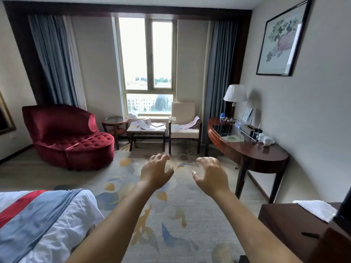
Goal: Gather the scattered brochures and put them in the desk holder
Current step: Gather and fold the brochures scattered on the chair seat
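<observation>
Several brochures lie scattered on a low wooden bench under the window. More brochures are spread over the seat of a cream armchair. A clear desk holder with a blue leaflet stands on the curved desk at the right, beside the lamp. My left hand and my right hand are stretched out in front of me over the carpet, far from the papers. Both hold nothing, with fingers curled and apart.
A red velvet sofa and a round side table stand at the left. The bed corner is at the lower left. A dark cabinet with a white cloth sits at the lower right. The desk carries a lamp, teacups and a tissue box.
</observation>
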